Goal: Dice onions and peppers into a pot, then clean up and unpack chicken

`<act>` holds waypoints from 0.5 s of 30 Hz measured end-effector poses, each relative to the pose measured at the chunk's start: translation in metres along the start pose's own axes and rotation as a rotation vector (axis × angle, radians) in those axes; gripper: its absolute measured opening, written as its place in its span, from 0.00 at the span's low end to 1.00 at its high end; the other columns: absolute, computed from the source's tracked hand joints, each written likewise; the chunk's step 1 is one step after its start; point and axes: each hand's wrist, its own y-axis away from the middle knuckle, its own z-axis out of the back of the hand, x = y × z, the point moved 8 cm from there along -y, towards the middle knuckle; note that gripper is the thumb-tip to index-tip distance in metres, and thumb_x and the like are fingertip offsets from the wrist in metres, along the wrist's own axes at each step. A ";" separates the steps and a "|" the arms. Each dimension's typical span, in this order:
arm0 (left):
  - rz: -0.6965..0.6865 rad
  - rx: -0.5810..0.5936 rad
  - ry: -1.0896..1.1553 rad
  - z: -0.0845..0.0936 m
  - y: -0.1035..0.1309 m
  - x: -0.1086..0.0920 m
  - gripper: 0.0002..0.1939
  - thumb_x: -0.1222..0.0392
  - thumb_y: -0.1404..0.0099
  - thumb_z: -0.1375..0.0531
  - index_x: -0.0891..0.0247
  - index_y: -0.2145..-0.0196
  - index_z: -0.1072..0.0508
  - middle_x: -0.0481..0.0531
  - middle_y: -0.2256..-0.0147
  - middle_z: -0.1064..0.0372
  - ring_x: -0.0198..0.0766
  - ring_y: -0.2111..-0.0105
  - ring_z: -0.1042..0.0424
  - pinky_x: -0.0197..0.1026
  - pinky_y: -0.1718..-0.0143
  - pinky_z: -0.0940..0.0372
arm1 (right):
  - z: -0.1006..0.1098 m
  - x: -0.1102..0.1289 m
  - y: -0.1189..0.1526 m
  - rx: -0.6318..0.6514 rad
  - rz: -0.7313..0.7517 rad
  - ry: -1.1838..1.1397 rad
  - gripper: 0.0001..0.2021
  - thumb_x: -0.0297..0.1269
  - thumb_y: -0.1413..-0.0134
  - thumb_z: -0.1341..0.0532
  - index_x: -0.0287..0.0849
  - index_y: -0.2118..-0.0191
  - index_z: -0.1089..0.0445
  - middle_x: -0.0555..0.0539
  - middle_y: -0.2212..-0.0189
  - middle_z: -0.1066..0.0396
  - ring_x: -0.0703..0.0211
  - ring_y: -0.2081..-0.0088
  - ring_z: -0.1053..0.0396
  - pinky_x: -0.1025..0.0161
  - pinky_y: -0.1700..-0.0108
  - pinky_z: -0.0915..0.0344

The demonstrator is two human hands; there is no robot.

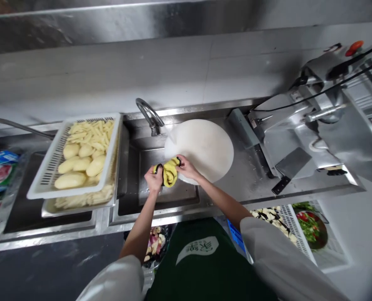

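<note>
Between my hands, above the sink basin (pixel 148 196), is a crumpled yellow cloth (pixel 170 174) with dark edging. My left hand (pixel 154 179) grips its left end, fingers closed. The right end is pinched in my right hand (pixel 186 167), which is over the near left edge of a round white cutting board (pixel 204 146). The board lies partly over the basin and partly on the steel counter. Behind the cloth a curved metal faucet (pixel 150 115) points down toward the basin.
To the left, a white basket (pixel 35 188) holds peeled potatoes and cut strips, above a steel tray (pixel 79 211). A cleaver (pixel 244 127) and a broad-bladed tool (pixel 292 167) lie right, beside a slicing machine (pixel 323 104). Below the counter stand vegetable baskets (pixel 301 234).
</note>
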 end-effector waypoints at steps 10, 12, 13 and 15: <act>0.212 0.276 -0.700 0.060 0.009 0.111 0.14 0.52 0.32 0.42 0.63 0.64 0.20 0.63 0.68 0.20 0.53 0.61 0.20 0.42 0.62 0.33 | 0.128 -0.003 0.004 -0.345 -0.113 0.542 0.26 0.49 0.38 0.39 0.37 0.40 0.29 0.29 0.33 0.36 0.30 0.27 0.49 0.31 0.26 0.56; 0.221 0.322 -0.684 0.057 0.012 0.122 0.10 0.57 0.36 0.39 0.62 0.66 0.19 0.62 0.69 0.20 0.52 0.62 0.20 0.41 0.63 0.33 | 0.163 -0.015 0.020 -0.473 -0.156 0.547 0.34 0.59 0.39 0.39 0.42 0.34 0.32 0.32 0.28 0.44 0.25 0.24 0.63 0.25 0.26 0.66; 0.219 0.353 -0.676 0.053 0.012 0.125 0.07 0.60 0.38 0.38 0.62 0.67 0.19 0.61 0.70 0.20 0.51 0.63 0.20 0.41 0.64 0.33 | 0.177 -0.021 0.025 -0.539 -0.174 0.531 0.37 0.63 0.40 0.40 0.46 0.31 0.35 0.35 0.26 0.46 0.25 0.23 0.68 0.25 0.26 0.70; 0.199 0.410 -0.658 0.041 0.006 0.125 0.05 0.64 0.41 0.37 0.62 0.71 0.20 0.59 0.70 0.20 0.48 0.65 0.20 0.39 0.65 0.33 | 0.195 -0.031 0.027 -0.644 -0.185 0.485 0.41 0.66 0.41 0.42 0.51 0.27 0.41 0.41 0.25 0.49 0.28 0.23 0.75 0.25 0.26 0.76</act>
